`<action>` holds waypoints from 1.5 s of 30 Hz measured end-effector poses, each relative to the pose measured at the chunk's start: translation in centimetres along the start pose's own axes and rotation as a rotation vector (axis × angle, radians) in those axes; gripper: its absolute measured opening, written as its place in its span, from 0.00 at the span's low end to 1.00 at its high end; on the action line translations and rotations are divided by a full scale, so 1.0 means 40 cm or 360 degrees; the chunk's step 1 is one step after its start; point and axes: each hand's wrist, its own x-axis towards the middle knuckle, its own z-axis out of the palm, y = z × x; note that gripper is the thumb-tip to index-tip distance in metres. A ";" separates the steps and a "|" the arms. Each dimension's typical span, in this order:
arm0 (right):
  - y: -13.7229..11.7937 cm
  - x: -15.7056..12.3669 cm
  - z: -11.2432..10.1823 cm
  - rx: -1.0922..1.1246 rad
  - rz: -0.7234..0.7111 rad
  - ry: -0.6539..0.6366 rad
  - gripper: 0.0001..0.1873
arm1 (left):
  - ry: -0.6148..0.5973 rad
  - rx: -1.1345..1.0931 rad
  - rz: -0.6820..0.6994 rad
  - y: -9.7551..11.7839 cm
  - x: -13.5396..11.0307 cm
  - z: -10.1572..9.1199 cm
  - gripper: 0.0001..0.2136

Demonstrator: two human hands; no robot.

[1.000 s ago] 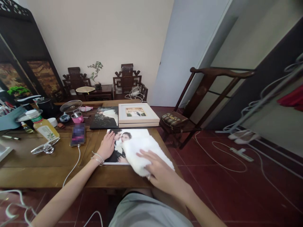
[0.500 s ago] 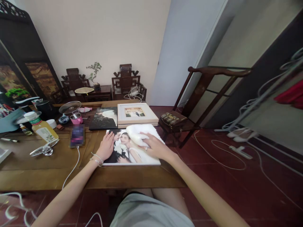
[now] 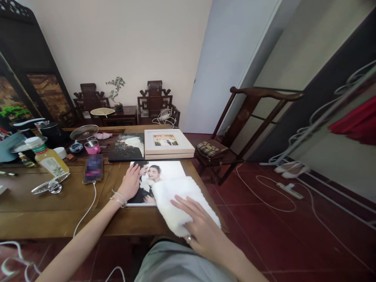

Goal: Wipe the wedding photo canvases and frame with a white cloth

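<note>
A large photo panel showing a couple in wedding clothes lies flat near the table's front edge. My left hand rests flat on its left side, fingers stretched out. With my right hand I grip a fluffy white cloth, my thumb underneath and my fingers on top. The cloth covers the panel's lower right part and hangs past the table's front edge. Behind the panel are a white picture frame stacked on another piece, and a dark photo panel with a white dress on it.
On the wooden table, to the left, are a phone on a white cable, a juice bottle, a pink cup and a clear clip-like object. A wooden chair holding a checked bag stands to the right.
My right hand has moved the white cloth toward me, from the panel's upper right to the table's front edge. The cloth is more spread out. My left hand has stayed on the panel.
</note>
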 end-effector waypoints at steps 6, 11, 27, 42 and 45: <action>0.084 0.109 -0.022 0.0059 0.0101 0.0033 0.10 | -0.0008 0.0028 0.0009 -0.001 0.003 0.001 0.20; 0.173 0.234 -0.013 0.0016 0.0143 0.0049 0.14 | 0.0003 0.0055 0.0039 -0.002 0.003 0.001 0.20; 0.021 0.048 0.004 0.0000 -0.0027 -0.0034 0.10 | 0.0122 0.0029 0.0056 0.003 0.009 -0.006 0.17; 0.159 0.292 0.022 -0.0044 0.0018 0.0046 0.14 | 0.0178 -0.0171 -0.0040 0.013 0.023 -0.034 0.13; 0.144 0.286 0.035 -0.0066 0.0024 -0.0029 0.15 | 0.0179 -0.0294 -0.0071 -0.003 0.024 -0.023 0.15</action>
